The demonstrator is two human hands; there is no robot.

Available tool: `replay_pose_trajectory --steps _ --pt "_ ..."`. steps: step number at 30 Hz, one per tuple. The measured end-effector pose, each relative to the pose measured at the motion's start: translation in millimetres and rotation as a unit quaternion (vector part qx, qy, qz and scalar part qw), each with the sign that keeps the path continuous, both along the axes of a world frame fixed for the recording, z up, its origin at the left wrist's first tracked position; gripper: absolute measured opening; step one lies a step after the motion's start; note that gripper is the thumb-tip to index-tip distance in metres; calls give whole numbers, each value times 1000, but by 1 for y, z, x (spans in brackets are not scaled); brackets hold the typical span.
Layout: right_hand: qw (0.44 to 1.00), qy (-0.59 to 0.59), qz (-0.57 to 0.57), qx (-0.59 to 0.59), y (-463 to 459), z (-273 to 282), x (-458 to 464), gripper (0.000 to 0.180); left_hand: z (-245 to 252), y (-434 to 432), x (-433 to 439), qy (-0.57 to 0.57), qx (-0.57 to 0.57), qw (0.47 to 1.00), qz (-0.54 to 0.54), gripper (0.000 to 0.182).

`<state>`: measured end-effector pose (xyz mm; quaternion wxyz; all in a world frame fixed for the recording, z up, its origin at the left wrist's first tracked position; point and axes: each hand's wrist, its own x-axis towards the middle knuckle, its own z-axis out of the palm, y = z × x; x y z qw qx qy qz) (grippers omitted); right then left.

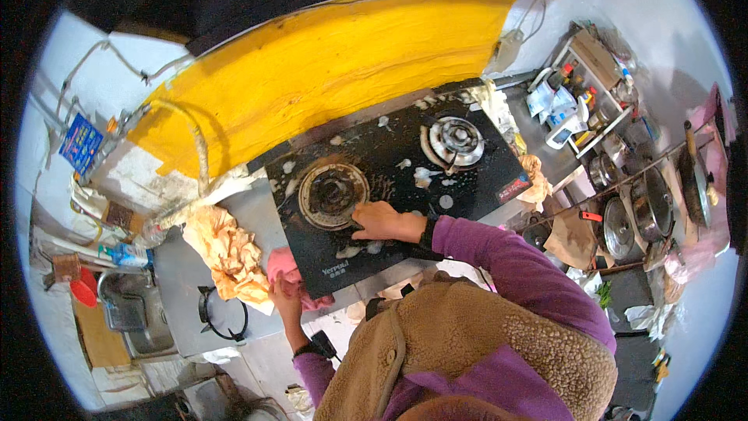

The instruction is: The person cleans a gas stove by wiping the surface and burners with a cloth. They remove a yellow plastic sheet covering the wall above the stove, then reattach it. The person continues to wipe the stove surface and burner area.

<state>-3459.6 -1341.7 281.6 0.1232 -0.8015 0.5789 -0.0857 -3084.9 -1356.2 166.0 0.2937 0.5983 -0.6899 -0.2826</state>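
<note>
A black glass gas cooktop [391,192] lies before me, spotted with white foam. On its left burner [334,196], dark and grimy, the fingers of my right hand [385,222] touch the lower right of the rim. Whether they grip the rim or something small under them is hidden. My left hand [286,298] holds a pink cloth [284,263] at the cooktop's front left corner. Foam also coats the right burner [456,141]. A black pan support ring [224,314] rests apart on the steel counter [181,280].
Crumpled orange-brown paper [225,251] covers part of the counter on the left, near a sink [149,327]. Behind the cooktop rises a yellow wall [327,76], with a hose [196,134] at its left. Bottles fill a white rack [602,123]; pots and lids [618,228] stand at right.
</note>
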Motion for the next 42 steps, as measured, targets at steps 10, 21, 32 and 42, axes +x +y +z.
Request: replay_pose_trajectory --steps 10,21,32,42 --pt "986 -127 -66 -87 -14 78 -164 36 54 34 -75 46 -109 982 144 45" --pt "841 -432 -322 -46 4 155 -396 31 75 86 -116 -36 -145 976 160 44" --pt "780 -507 -357 -83 -6 175 -486 26 65 135 -140 -74 -97 961 247 50" --pt "770 -525 -320 -171 -54 213 -493 27 81 165 -159 -111 -85 951 275 51"
